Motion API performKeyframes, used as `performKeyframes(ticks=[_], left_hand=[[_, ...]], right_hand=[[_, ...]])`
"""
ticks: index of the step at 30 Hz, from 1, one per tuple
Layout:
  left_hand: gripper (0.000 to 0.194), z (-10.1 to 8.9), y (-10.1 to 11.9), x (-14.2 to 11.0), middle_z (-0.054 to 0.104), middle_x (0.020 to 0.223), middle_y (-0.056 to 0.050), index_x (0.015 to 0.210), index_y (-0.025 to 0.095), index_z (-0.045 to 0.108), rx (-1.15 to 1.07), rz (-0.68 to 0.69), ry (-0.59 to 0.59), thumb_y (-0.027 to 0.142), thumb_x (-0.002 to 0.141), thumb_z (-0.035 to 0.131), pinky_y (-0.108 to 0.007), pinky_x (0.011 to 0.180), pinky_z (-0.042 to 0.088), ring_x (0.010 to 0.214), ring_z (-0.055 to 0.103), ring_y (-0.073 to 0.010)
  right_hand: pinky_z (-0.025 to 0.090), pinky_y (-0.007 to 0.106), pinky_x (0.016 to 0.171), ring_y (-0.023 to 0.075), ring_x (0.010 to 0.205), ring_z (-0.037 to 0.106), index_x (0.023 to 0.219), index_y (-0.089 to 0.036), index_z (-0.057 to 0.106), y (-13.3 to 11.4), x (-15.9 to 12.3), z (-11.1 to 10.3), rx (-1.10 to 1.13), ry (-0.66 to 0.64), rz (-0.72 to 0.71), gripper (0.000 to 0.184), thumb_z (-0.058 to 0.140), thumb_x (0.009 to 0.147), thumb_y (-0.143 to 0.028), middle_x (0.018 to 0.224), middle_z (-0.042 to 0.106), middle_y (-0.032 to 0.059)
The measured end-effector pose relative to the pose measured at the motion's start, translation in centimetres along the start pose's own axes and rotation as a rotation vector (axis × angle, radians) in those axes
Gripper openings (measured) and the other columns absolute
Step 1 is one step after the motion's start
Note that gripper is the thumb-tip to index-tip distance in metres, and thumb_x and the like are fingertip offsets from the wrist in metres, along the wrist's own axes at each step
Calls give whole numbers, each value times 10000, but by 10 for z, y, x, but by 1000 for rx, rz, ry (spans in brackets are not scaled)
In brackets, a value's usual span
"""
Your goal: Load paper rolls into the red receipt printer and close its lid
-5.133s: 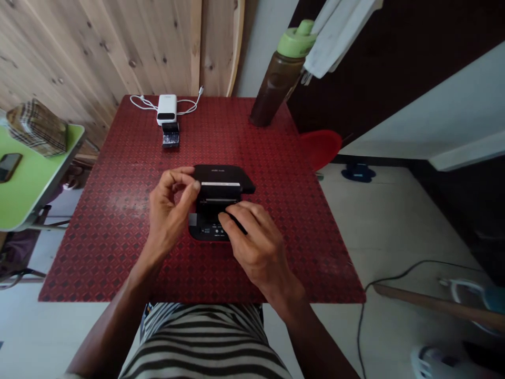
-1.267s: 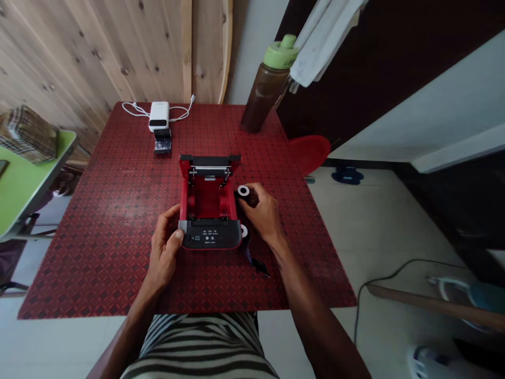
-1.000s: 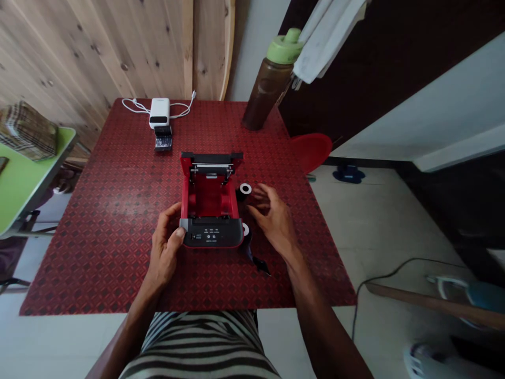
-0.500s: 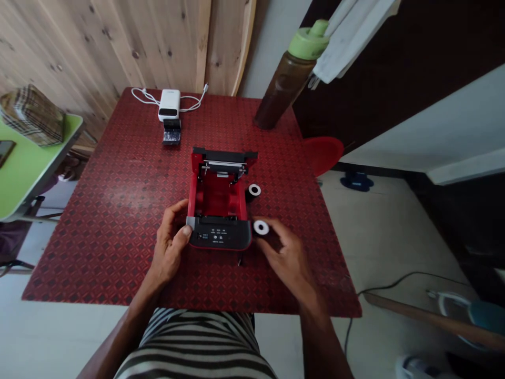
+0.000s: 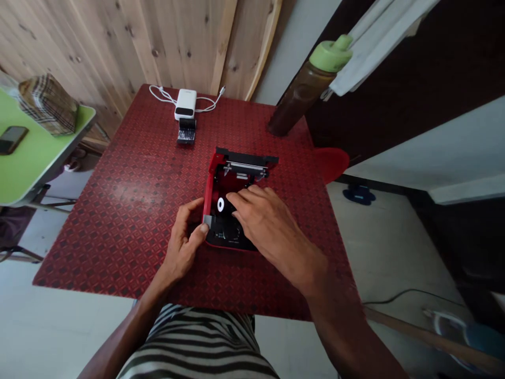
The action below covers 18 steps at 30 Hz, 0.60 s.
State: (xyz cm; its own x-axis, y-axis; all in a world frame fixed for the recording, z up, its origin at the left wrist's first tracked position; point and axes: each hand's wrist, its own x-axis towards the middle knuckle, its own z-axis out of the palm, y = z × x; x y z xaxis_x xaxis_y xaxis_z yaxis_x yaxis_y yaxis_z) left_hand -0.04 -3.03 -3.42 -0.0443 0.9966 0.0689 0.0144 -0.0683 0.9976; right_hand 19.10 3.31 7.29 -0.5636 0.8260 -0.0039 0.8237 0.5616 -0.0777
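An open red-and-black thermal printer (image 5: pixel 224 179) lies on the table, its black lid folded back at the far side. My left hand (image 5: pixel 183 239) grips its front left corner, thumb on a grey tab. A black roll with a white core (image 5: pixel 221 205) sits inside the red compartment. My right hand (image 5: pixel 268 223) lies over the printer, fingers against that roll. It hides the printer's right side and most of the front control panel. A second roll does not show.
The red patterned table (image 5: pixel 118 221) also holds a white power bank (image 5: pixel 185 103) with a white cable, a small black box (image 5: pixel 186 130) and a brown bottle with a green cap (image 5: pixel 303 95). A green side table (image 5: pixel 39 163) with a phone stands left.
My right hand has moved from beside the printer to over its compartment, and the white-cored roll it held now sits inside. My left hand stays on the front corner.
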Motion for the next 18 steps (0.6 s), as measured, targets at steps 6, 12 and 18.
performKeyframes(ticks=[6, 12, 18], left_hand=[[587, 0, -2, -1, 688, 1515, -153, 1576, 227, 615, -10, -24, -12, 570, 1101, 656, -510, 1156, 534, 1354, 676, -338], [589, 0, -3, -1, 703, 1491, -143, 1581, 246, 617, 4, -30, -7, 574, 1093, 653, -534, 1150, 519, 1328, 677, -345], [566, 0, 2, 0, 710, 1468, -134, 1567, 254, 626, 28, -13, -10, 575, 1101, 642, -507, 1116, 562, 1294, 696, -325]], right_hand=[[588, 432, 935, 332, 1118, 804, 1163, -138, 822, 0, 28, -4, 42, -253, 114, 317, 590, 1030, 32, 1182, 855, 188], [589, 424, 1009, 327, 1220, 788, 1203, -155, 821, 12, 39, 12, 118, -275, 98, 319, 593, 1047, 4, 1246, 845, 184], [605, 431, 1095, 293, 1254, 785, 1190, -183, 815, 20, 27, 21, 248, -143, 43, 340, 596, 1041, 30, 1245, 860, 129]])
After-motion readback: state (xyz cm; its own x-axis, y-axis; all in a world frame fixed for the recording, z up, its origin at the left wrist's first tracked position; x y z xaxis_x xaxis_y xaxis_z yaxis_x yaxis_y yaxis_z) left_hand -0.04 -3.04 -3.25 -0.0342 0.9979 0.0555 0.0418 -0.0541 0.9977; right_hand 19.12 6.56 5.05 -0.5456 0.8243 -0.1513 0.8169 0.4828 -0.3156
